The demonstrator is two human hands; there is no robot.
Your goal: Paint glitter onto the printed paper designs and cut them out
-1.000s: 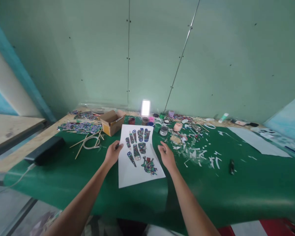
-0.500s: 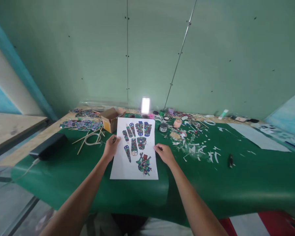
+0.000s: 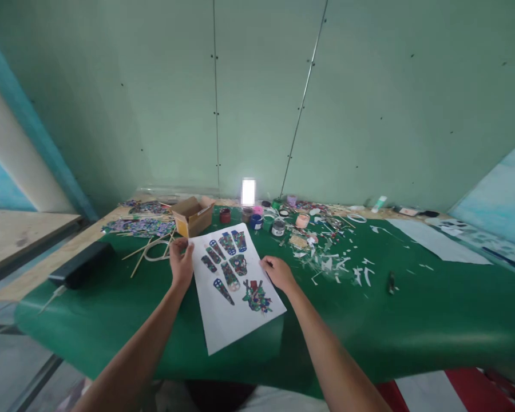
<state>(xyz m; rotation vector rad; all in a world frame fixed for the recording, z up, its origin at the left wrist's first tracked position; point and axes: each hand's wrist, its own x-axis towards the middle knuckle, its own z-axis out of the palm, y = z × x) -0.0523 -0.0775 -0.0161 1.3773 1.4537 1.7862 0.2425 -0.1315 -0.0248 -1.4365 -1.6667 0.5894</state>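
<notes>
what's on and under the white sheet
On the white sheet are dark patterned pieces and a multicoloured clump near its right corner. The sheet hides what lies directly under; green table covering shows around it.

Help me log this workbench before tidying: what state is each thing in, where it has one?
Paper: askew
Left hand: closed on paper's left edge
Right hand: apparently pinching paper's right edge
Cardboard box: open
Sticks: loose, crossed
Black case: cable attached
White scraps: scattered
Blue jar: upright
Tube: tilted
Large white sheet: lying flat
</notes>
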